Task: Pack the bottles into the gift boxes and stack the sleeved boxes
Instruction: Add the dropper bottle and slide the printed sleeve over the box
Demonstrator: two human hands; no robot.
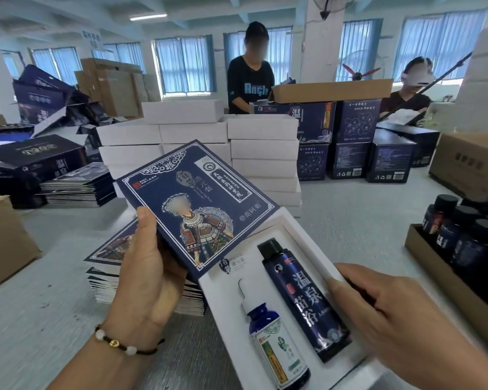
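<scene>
Sleeving is the step in hand, as I read it; my left hand grips the blue printed sleeve by its near edge, fingers curled behind it, thumb on its face, tilted above the far left corner of the white gift box; my right hand pinches the box's right wall, fingers curled over the rim; the tall dark bottle and the dropper bottle lie side by side in their recesses; next I must line the sleeve's mouth up with the box end and slide it on squarely; more flat sleeves wait on the counter at left.
</scene>
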